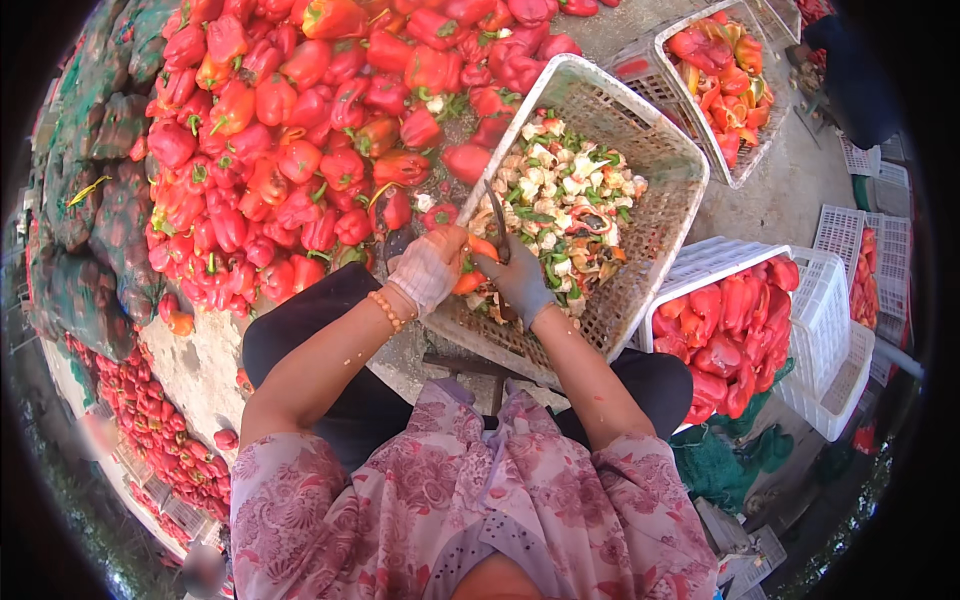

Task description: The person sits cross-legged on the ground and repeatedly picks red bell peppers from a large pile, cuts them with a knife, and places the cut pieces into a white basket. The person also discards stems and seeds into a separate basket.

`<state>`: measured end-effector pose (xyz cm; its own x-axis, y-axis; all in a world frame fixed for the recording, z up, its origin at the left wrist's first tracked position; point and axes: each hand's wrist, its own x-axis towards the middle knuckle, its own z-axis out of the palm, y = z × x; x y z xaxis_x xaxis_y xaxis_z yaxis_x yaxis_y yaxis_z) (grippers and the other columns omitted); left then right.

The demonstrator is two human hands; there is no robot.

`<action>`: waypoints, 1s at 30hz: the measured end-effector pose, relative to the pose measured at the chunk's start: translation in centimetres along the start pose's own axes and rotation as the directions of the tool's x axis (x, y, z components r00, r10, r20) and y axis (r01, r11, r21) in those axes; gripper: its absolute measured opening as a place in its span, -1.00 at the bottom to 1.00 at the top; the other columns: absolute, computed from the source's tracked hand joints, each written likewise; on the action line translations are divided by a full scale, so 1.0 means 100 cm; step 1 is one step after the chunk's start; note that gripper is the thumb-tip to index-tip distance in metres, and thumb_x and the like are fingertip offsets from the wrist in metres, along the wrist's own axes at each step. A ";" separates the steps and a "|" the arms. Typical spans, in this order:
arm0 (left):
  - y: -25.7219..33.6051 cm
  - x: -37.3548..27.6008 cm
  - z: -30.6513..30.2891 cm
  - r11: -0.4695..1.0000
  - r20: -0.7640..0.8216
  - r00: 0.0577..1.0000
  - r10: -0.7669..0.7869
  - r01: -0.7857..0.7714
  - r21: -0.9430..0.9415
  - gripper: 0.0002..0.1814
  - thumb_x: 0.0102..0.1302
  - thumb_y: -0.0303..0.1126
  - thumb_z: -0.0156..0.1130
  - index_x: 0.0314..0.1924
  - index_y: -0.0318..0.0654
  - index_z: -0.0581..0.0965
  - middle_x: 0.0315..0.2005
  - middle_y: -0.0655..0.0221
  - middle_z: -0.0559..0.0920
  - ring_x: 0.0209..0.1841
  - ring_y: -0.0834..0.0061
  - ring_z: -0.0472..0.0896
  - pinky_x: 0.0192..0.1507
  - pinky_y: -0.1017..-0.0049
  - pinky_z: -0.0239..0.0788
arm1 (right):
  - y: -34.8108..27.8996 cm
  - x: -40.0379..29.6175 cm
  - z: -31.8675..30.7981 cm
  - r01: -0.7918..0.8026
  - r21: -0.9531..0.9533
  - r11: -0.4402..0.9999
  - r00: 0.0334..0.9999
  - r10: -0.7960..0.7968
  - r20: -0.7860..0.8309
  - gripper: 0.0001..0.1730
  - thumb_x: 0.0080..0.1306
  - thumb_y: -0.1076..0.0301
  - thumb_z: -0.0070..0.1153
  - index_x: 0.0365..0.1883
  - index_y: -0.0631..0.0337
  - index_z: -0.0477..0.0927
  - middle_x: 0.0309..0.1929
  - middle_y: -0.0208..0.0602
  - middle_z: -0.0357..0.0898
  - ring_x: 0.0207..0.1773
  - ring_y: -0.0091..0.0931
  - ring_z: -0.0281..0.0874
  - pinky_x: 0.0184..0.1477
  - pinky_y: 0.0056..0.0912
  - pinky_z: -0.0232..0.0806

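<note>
My left hand [429, 268], in a light, thin glove with a beaded bracelet at the wrist, holds an orange-red bell pepper [480, 246] at the near left rim of a plastic crate [660, 247]. Close beside it on the right, my right hand [519, 279], in a grey glove, grips a curved knife [495, 214] whose dark blade points up and away. Part of the pepper is hidden by my fingers. Inside the crate lie many pale pepper cores [562, 187] with green stems. The crate stands tilted between my knees.
A large heap of red bell peppers [300, 161] spreads at the left and ahead. Green net sacks [112, 217] stand farther left. At the right are a white crate [720, 259] of cored red peppers and another crate [739, 176] of pepper pieces. A person [859, 90] is at the upper right.
</note>
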<state>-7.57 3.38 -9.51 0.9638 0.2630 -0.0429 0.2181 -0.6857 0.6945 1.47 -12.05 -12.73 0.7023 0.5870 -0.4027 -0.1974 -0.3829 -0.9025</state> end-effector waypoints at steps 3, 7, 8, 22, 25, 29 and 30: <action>0.022 0.003 -0.023 0.998 -0.078 0.996 0.047 -0.042 0.053 -0.94 0.30 -0.47 0.10 -0.24 -0.25 0.48 -0.40 0.06 0.57 -0.33 0.00 0.60 -0.34 0.13 0.46 | -0.020 0.001 -0.004 -0.013 0.022 1.000 1.000 0.014 -0.025 -0.61 0.15 0.18 0.37 -0.31 0.31 0.51 -0.52 -0.31 0.48 -0.45 -0.52 0.45 -0.39 -0.40 0.33; 0.023 -0.011 -0.017 0.978 -0.140 0.989 -0.054 0.081 0.195 -0.92 0.30 -0.48 0.17 -0.23 -0.23 0.46 -0.45 0.09 0.54 -0.43 0.00 0.57 -0.49 0.14 0.41 | -0.046 -0.005 0.002 0.012 -0.119 0.993 1.000 -0.016 -0.026 -0.61 0.10 0.23 0.38 -0.29 0.32 0.50 -0.53 -0.30 0.46 -0.49 -0.47 0.42 -0.37 -0.41 0.33; 0.024 -0.018 -0.015 0.972 -0.157 0.986 -0.058 0.092 0.218 -0.93 0.31 -0.48 0.16 -0.23 -0.24 0.46 -0.46 0.10 0.54 -0.46 0.01 0.56 -0.49 0.15 0.41 | -0.026 -0.011 0.009 0.083 -0.112 0.990 0.992 -0.093 -0.083 -0.58 0.10 0.24 0.37 -0.23 0.34 0.50 -0.47 -0.26 0.48 -0.47 -0.45 0.44 -0.35 -0.40 0.35; 0.052 -0.124 -0.050 0.952 -0.306 0.940 -0.152 0.223 0.211 -0.80 0.29 -0.24 0.24 -0.26 -0.15 0.43 -0.40 0.21 0.53 -0.47 0.23 0.57 -0.47 0.28 0.43 | -0.031 -0.092 0.056 0.129 -0.135 0.982 0.991 -0.124 0.041 -0.63 0.17 0.31 0.35 -0.19 0.29 0.48 -0.38 -0.37 0.53 -0.36 -0.61 0.47 -0.30 -0.49 0.37; 0.050 -0.128 -0.052 0.937 -0.354 0.910 -0.218 0.297 0.185 -0.72 0.28 -0.13 0.28 -0.28 -0.14 0.44 -0.44 0.25 0.55 -0.48 0.25 0.59 -0.49 0.27 0.45 | -0.039 -0.091 0.061 0.063 0.000 0.998 0.996 -0.062 0.060 -0.64 0.17 0.30 0.35 -0.21 0.29 0.47 -0.38 -0.38 0.51 -0.35 -0.64 0.46 -0.29 -0.51 0.36; 0.045 -0.128 -0.041 0.934 -0.433 0.890 -0.141 0.265 0.240 -0.70 0.28 -0.11 0.28 -0.34 -0.15 0.46 -0.49 0.26 0.53 -0.49 0.22 0.58 -0.50 0.26 0.45 | -0.042 -0.097 0.055 0.179 -0.238 0.955 0.982 -0.159 0.104 -0.57 0.16 0.29 0.33 -0.11 0.37 0.49 -0.28 -0.22 0.55 -0.29 -0.47 0.55 -0.20 -0.38 0.43; 0.042 -0.128 -0.035 0.930 -0.444 0.885 -0.138 0.270 0.250 -0.71 0.29 -0.11 0.28 -0.35 -0.15 0.46 -0.50 0.26 0.53 -0.49 0.22 0.58 -0.50 0.26 0.44 | -0.052 -0.100 0.056 0.191 -0.240 0.952 0.979 -0.165 0.124 -0.53 0.15 0.28 0.33 -0.07 0.39 0.50 -0.22 -0.14 0.56 -0.27 -0.40 0.58 -0.16 -0.34 0.45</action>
<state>-19.58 -0.47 -3.52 0.7551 0.6288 0.1853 0.5013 -0.7360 0.4550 -8.31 -11.93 -4.83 0.6351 0.7259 -0.2642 0.1102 -0.4237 -0.8991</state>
